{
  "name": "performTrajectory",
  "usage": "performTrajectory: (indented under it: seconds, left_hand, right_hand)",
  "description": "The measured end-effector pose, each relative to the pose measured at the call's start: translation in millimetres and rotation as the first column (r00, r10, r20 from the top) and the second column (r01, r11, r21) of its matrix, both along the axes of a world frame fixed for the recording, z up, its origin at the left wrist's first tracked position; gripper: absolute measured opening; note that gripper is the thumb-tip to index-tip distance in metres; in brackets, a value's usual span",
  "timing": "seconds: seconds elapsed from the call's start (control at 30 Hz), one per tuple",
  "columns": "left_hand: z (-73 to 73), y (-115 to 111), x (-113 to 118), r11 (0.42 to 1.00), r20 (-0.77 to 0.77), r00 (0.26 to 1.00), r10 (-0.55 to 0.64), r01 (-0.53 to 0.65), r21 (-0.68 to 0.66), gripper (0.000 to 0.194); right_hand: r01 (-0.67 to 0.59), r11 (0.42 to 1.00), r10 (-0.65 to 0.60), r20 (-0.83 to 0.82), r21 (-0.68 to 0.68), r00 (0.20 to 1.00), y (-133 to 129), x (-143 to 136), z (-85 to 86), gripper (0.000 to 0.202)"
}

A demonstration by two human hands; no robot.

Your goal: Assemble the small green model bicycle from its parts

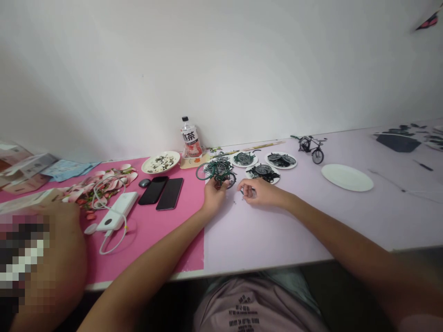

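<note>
My left hand (215, 197) is closed, thumb against fingers, on a green and black toy bicycle (227, 179) with spoked wheels. Heaped grey and green wheels lie right behind it, so its far outline is hard to separate from them. A hand's width to the right, my right hand (254, 191) has its fingers curled in a pinch. A small dark piece shows at these fingertips, too small to name. Tiny dark bits lie on the table between the hands. Behind them stand white plates of parts: green wheels (244, 158), grey wheels (281, 160), and black pieces (266, 175).
An assembled black toy bicycle (312, 148) stands at the back right, near a white oval plate (347, 177). Leftward are two phones (169, 193), a white power bank (116, 211) with cable, pink petal-like pieces (104, 182), a bowl (161, 163) and a drink bottle (191, 139). Another person's arm (65, 258) is at far left.
</note>
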State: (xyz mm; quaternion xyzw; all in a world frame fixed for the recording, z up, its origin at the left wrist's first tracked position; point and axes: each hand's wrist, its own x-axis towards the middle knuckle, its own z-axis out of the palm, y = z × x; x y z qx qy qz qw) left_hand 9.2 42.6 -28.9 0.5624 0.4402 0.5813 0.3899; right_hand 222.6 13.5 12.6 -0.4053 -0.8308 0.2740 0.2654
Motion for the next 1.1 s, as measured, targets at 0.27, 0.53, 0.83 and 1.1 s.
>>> performTrajectory:
  seconds: [0.27,0.53,0.83,1.1]
  left_hand:
    - [3.6,-1.4,1.9,1.0,-0.018,1.0,0.01,-0.01,-0.006,0.032]
    - [7.1,-8.7,3.7,1.0,-0.071,0.997,-0.016,0.016,-0.007,0.029]
    - [9.8,-10.8,3.2,0.998,-0.088,0.994,-0.058,0.056,-0.021,0.026]
    - [11.7,-14.4,4.3,0.997,-0.098,0.992,-0.075,0.077,0.025,0.03]
  right_hand:
    - [0.063,0.997,-0.059,-0.083,0.042,0.995,3.0,-7.7,-11.2,0.02]
    - [0.211,0.977,-0.184,-0.391,0.026,0.902,3.9,-14.2,-14.8,0.025]
    - [0.223,0.974,-0.211,-0.46,-0.027,0.863,6.7,-15.9,-18.2,0.033]
    - [0.201,0.979,-0.193,-0.459,-0.032,0.867,4.3,-16.5,-14.5,0.03]
